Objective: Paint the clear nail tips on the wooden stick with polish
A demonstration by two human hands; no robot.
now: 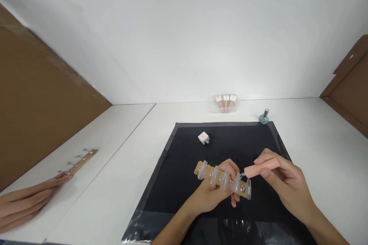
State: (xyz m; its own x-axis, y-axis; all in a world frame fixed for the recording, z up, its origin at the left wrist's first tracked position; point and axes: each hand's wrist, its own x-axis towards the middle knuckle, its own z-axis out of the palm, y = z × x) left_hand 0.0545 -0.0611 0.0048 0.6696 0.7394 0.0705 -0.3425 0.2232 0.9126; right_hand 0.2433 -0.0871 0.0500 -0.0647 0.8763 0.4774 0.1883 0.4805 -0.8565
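Observation:
My left hand (211, 195) is closed around a wooden strip (198, 167) with several clear false nail tips (214, 175) standing on round metal mounts. In my right hand (290, 183) is a nail polish brush (261, 167) with a thick pink handle, pinched between thumb and fingers. Its thin grey-blue tip meets, or nearly meets, a nail tip (237, 183) near the strip's right end. Beyond my left hand a white square bottle (203, 138) with a grey-blue neck lies on the black mat (161, 191).
A clear plastic tray (211, 109) behind the mat holds three bottles with white squares and pink handles. At the mat's far right corner stands a grey-blue bottle (263, 118) with a silver top. Another person's hand (31, 201) touches a second wooden strip (83, 160) at left. Brown boards (37, 95) flank the table.

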